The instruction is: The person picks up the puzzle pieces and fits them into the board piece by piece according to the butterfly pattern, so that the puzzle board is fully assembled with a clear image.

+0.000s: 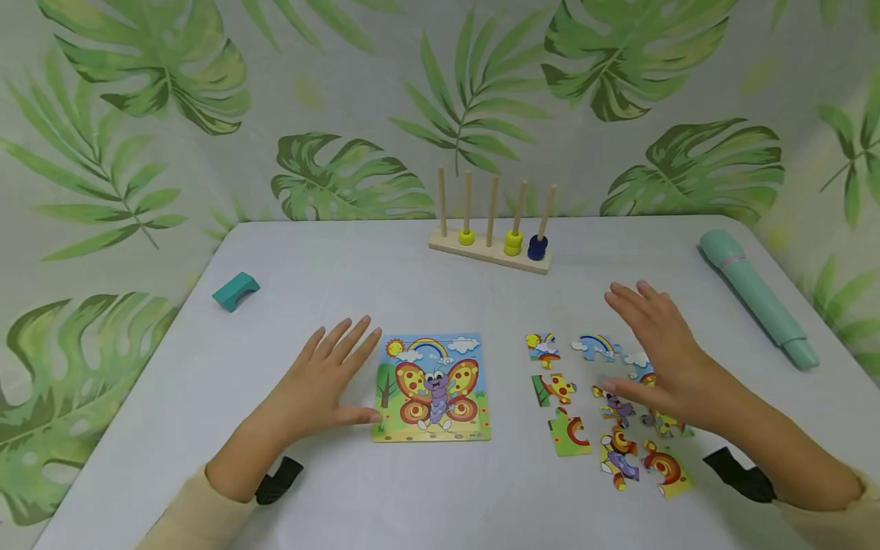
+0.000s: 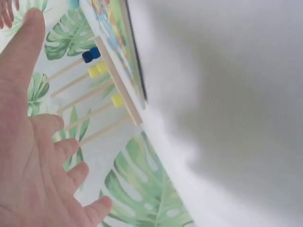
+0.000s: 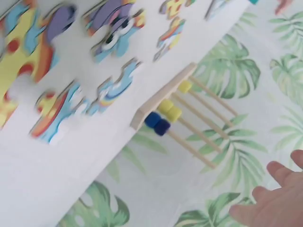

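A square butterfly picture board [image 1: 436, 388] lies flat on the white table. Just left of it is my left hand [image 1: 309, 393], fingers spread and straight, the thumb tip at the board's left edge; whether it touches cannot be told. In the left wrist view the left palm [image 2: 33, 165] holds nothing. To the right, my right hand [image 1: 663, 359] hovers with spread fingers over loose jigsaw pieces [image 1: 569, 435], partly hiding some. The right wrist view shows several pieces, among them one with the butterfly's eyes [image 3: 116, 35], and the right fingers [image 3: 279, 172] gripping nothing.
A wooden peg stacker [image 1: 490, 252] with yellow and dark blue beads stands at the table's back. A mint-green microphone-shaped object [image 1: 756, 298] lies at the right edge. A teal arched block [image 1: 236, 291] sits at the far left. Leaf-patterned cloth [image 1: 344, 176] hangs behind the table.
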The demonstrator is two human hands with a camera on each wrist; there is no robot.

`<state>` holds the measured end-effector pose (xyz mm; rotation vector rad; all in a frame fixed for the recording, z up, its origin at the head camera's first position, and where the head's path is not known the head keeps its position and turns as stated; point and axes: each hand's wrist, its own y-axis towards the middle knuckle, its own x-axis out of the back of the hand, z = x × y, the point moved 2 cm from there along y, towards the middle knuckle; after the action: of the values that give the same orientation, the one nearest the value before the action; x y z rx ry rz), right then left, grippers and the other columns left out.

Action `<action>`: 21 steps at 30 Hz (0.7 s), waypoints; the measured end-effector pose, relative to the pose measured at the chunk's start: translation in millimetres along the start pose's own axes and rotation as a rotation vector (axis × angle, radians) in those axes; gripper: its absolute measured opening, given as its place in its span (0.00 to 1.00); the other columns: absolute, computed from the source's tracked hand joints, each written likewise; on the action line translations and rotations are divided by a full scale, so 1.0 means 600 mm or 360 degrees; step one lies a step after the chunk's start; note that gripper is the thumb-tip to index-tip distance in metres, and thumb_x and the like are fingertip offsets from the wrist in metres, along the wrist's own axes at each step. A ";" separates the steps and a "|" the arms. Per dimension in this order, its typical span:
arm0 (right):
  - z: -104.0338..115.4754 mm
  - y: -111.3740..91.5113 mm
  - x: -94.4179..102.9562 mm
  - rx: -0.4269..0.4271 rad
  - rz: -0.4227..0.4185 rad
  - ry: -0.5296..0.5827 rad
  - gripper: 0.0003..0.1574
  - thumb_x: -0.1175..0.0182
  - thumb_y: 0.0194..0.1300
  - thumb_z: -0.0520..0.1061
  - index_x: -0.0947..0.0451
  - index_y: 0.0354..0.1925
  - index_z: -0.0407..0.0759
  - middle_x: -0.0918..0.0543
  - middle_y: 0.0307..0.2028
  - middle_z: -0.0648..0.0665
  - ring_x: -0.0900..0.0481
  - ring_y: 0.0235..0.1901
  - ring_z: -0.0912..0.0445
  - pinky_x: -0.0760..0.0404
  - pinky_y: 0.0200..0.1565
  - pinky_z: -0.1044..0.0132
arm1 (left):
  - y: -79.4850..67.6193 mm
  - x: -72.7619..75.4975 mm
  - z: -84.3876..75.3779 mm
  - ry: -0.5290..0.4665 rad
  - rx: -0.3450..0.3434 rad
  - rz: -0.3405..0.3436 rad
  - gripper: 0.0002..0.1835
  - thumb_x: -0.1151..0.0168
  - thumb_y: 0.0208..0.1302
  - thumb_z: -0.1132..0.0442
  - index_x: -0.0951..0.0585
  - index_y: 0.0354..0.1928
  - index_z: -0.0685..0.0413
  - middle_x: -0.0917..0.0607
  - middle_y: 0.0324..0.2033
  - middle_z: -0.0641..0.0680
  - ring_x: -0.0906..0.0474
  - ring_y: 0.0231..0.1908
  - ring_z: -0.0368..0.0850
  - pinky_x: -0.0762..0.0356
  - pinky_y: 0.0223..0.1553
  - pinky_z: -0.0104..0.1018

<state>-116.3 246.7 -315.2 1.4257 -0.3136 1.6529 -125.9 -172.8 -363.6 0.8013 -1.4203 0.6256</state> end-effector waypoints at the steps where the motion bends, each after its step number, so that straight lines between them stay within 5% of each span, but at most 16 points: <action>1: 0.003 0.003 -0.003 -0.0009 0.0000 0.0070 0.61 0.31 0.47 0.54 0.57 0.69 0.43 0.53 0.67 0.41 0.63 0.66 0.43 0.62 0.61 0.44 | -0.001 -0.005 -0.001 -0.0035 0.0009 0.0008 0.56 0.52 0.46 0.25 0.53 0.70 0.51 0.54 0.68 0.55 0.60 0.66 0.54 0.58 0.61 0.55; 8: 0.019 0.034 -0.029 -0.0237 -0.0011 0.0362 0.57 0.31 0.49 0.46 0.54 0.69 0.51 0.47 0.66 0.45 0.50 0.64 0.48 0.41 0.54 0.39 | -0.003 -0.030 -0.009 -0.0358 0.0102 0.0063 0.52 0.41 0.49 0.35 0.49 0.68 0.59 0.48 0.67 0.57 0.54 0.65 0.54 0.50 0.61 0.49; 14: 0.014 0.062 -0.065 -0.0267 -0.0082 0.0573 0.51 0.32 0.50 0.45 0.48 0.67 0.49 0.41 0.63 0.45 0.45 0.62 0.47 0.40 0.54 0.41 | -0.005 -0.050 -0.004 -0.0652 0.0213 0.0169 0.52 0.37 0.48 0.39 0.48 0.68 0.58 0.46 0.66 0.57 0.52 0.65 0.54 0.49 0.61 0.48; 21: -0.009 0.067 -0.102 -0.0282 -0.0073 0.0649 0.51 0.33 0.51 0.43 0.48 0.67 0.47 0.40 0.62 0.42 0.41 0.59 0.45 0.39 0.55 0.45 | -0.006 -0.073 0.002 -0.0699 0.0211 0.0194 0.51 0.38 0.47 0.37 0.46 0.68 0.55 0.44 0.66 0.55 0.51 0.64 0.54 0.50 0.61 0.50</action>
<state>-154.3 199.9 -357.1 0.9315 -0.1864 1.7831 -127.0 -172.0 -407.3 1.0045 -1.8519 0.6683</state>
